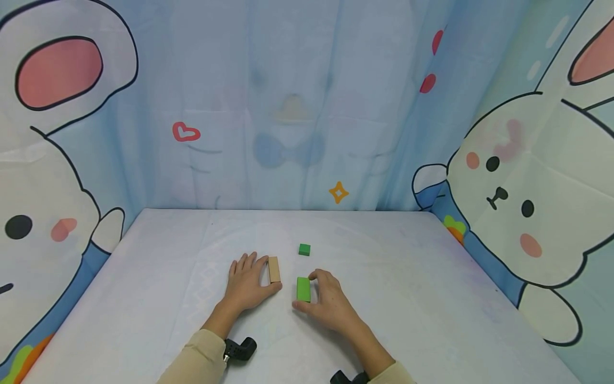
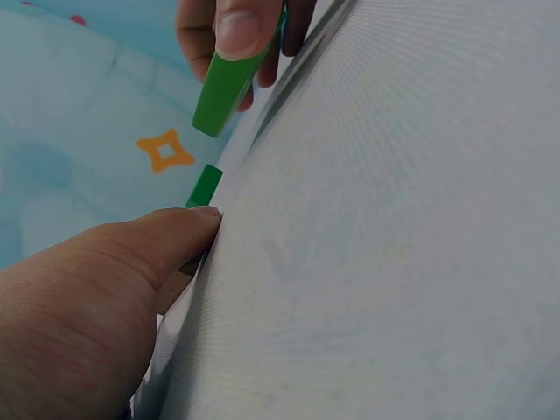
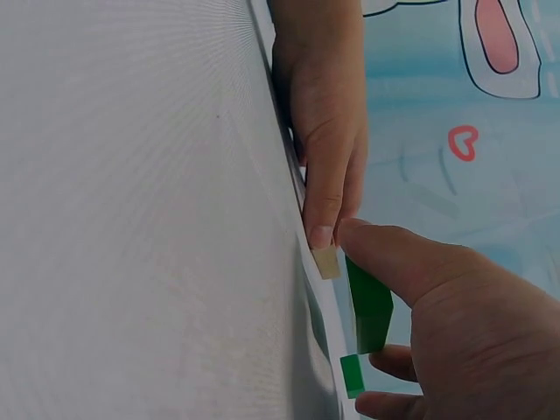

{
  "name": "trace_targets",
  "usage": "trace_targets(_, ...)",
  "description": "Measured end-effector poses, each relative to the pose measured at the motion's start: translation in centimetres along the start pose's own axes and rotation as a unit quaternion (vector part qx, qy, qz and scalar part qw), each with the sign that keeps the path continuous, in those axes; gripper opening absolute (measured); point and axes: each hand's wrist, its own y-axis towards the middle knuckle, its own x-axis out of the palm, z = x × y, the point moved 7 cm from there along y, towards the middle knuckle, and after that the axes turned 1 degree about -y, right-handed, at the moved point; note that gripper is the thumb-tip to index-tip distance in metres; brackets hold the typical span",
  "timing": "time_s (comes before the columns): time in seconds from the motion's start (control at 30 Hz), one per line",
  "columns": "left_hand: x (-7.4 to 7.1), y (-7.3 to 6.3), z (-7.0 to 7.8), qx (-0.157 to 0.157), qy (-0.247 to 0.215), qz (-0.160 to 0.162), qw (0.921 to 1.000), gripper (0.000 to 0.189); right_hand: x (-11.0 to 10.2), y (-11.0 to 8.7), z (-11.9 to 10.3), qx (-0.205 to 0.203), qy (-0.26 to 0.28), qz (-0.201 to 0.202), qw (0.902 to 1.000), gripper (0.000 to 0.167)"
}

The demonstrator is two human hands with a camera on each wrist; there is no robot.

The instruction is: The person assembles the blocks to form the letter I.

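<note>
A light green block (image 1: 303,289) is pinched lengthwise by my right hand (image 1: 332,303), thumb at its near end and a fingertip at the far end. In the right wrist view, this green block (image 3: 369,306) seems slightly raised off the tabletop. To its left, my left hand (image 1: 248,282) holds a plain wooden block (image 1: 274,270) between thumb and index finger, the other fingers spread out on the far side. The thumb hides most of the wooden block in the left wrist view. Beyond both hands lies a smaller dark green block (image 1: 304,249), touched by neither.
A white cloth covers the table (image 1: 408,277). Behind it hangs a pale blue curtain (image 1: 288,106) printed with cartoon rabbits, and its folds meet the table's back edge. Black wrist devices (image 1: 241,349) sit at both sleeves.
</note>
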Motion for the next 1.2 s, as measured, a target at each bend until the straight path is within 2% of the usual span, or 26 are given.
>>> trace_targets(0.6, 0.04, 0.02, -0.06, 0.002, 0.003, 0.006, 1.0, 0.08, 0.35, -0.12, 0.06, -0.001, -0.002, -0.012, 0.9999, 0.062)
trace_targets(1.2, 0.04, 0.0, -0.11, 0.003, -0.002, 0.01, 0.9999, 0.078, 0.5, -0.33, -0.26, 0.002, 0.0, -0.025, 0.9997, 0.07)
